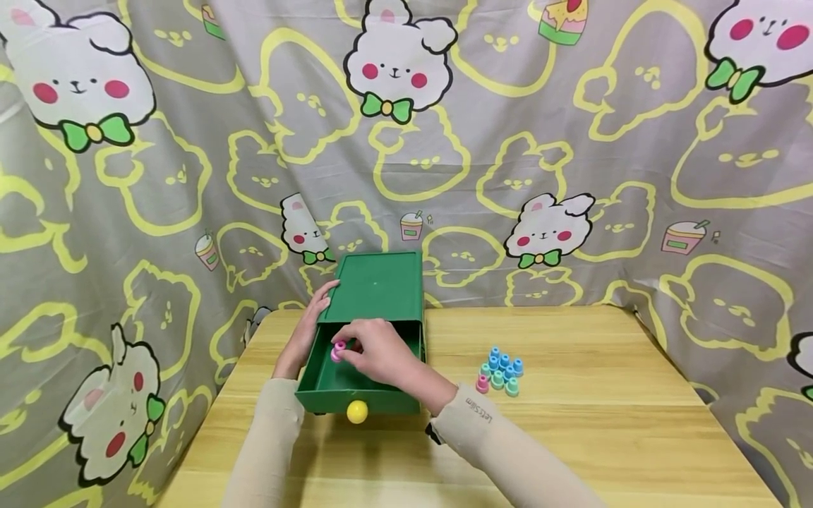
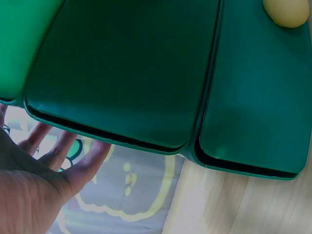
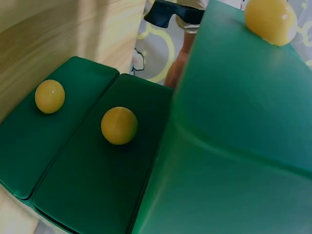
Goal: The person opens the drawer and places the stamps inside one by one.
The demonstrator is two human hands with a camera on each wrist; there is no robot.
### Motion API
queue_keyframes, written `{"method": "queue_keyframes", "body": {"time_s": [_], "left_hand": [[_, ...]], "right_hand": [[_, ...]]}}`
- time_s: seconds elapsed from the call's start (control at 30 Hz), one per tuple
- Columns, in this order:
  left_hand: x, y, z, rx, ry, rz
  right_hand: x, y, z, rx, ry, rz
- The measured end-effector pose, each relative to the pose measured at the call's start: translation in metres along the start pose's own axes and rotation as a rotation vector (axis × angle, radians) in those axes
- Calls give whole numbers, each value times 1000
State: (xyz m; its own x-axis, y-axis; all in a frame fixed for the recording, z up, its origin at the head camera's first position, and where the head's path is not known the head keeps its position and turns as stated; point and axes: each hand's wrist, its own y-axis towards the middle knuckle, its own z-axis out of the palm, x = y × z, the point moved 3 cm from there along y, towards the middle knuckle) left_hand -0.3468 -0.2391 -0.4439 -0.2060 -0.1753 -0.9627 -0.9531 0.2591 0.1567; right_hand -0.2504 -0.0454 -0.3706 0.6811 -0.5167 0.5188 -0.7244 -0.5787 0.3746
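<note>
In the head view a green cabinet has its top drawer pulled out, with a round yellow knob on the drawer's front. Over the open drawer, my right hand pinches a small pink stepped plastic peg between thumb and fingers. My left hand rests along the cabinet's left side, its fingertips touching it. In the left wrist view the left hand's fingers lie spread, reaching to the green side. The right wrist view looks at the drawer fronts with yellow knobs; the right hand is hidden there.
Right of the cabinet, several small pegs stand grouped on the wooden table: blue pegs, mint-green pegs and a pink peg. A patterned curtain hangs behind the table and along its sides.
</note>
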Motion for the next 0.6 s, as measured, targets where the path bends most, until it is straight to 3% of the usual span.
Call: {"method": "queue_keyframes", "body": {"time_s": [0.6], "left_hand": [[0, -1, 1, 4, -8, 1]], "right_hand": [[-9, 6, 7, 122, 2, -34]]}}
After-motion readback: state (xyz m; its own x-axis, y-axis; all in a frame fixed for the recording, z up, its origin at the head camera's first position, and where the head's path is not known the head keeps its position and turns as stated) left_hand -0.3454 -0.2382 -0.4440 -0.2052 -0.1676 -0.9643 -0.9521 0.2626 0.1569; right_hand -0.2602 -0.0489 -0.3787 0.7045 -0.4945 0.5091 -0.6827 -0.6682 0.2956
